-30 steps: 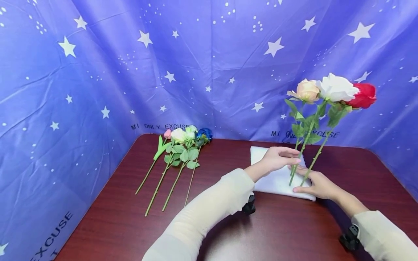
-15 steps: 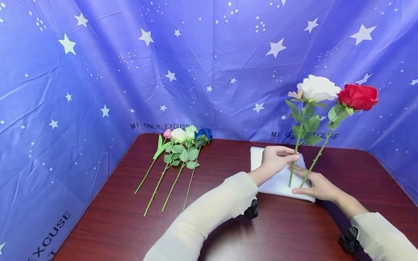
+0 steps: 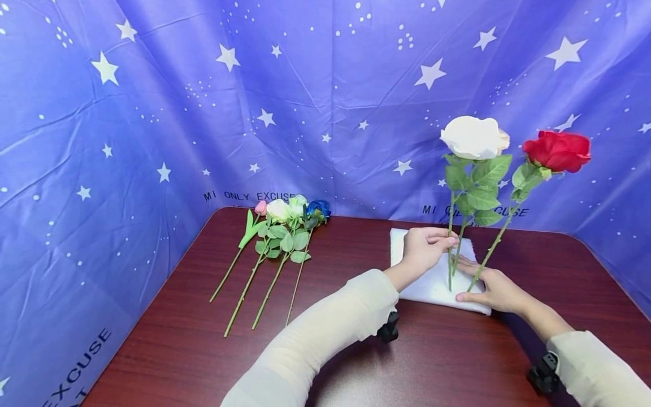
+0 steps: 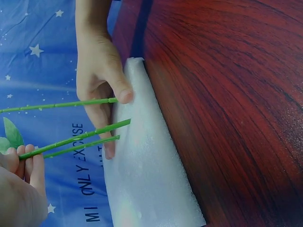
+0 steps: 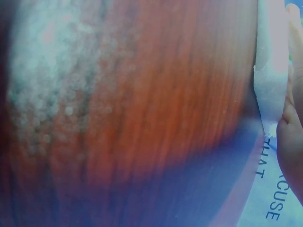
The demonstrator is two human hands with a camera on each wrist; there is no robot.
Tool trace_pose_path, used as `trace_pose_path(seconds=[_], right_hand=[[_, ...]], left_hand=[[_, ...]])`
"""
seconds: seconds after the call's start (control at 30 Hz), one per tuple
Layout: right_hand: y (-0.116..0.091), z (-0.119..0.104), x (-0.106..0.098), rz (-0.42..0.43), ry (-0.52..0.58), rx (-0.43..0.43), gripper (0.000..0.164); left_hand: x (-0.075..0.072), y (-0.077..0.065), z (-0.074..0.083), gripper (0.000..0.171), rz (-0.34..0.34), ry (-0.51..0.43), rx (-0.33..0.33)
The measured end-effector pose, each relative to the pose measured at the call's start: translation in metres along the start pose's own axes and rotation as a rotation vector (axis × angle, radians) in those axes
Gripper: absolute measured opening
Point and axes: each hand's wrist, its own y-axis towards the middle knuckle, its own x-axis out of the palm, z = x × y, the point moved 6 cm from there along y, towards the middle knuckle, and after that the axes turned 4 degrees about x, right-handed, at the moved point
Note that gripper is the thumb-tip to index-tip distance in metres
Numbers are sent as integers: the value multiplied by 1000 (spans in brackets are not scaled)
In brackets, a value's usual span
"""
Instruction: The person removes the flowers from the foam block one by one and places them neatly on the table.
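Note:
My left hand (image 3: pixel 426 249) pinches the stem of a white rose (image 3: pixel 470 137), held upright above a white foam slab (image 3: pixel 432 288). In the left wrist view the pinched stem (image 4: pixel 80 137) has its lower end at the foam's top. A peach rose (image 3: pixel 505 141) stands in the foam just behind, its bloom mostly hidden by the white one. To the right, a red rose (image 3: pixel 556 151) leans rightward with its stem in the foam. My right hand (image 3: pixel 495 288) rests on the slab's right part, thumb and fingers spread around the red rose's stem.
Several artificial flowers lie on the left of the dark red table (image 3: pixel 356 243): a pink tulip (image 3: pixel 260 208), a cream rose (image 3: pixel 277 211), a pale green rose (image 3: pixel 297 207) and a blue rose (image 3: pixel 319 209). A blue star-patterned cloth (image 3: pixel 325 102) hangs behind.
My left hand has moved the white rose leftward, away from the red rose and across in front of the peach one. The right hand has stayed on the foam.

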Motion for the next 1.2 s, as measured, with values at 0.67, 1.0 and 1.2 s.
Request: trace_pose_path(seconds=[0.67,1.0,1.2], right_hand=[[0,3,1,-16,-15,-27,77],[1,-1,0,-13,-12,-34,76],[1,0,1,-19,17,-3,73]], left_hand=[[-2,1,-3,15,-55,-142,20],[-5,2,-4,17,-33,-294,21],[-6,1,-4,17,-51,-297,24]])
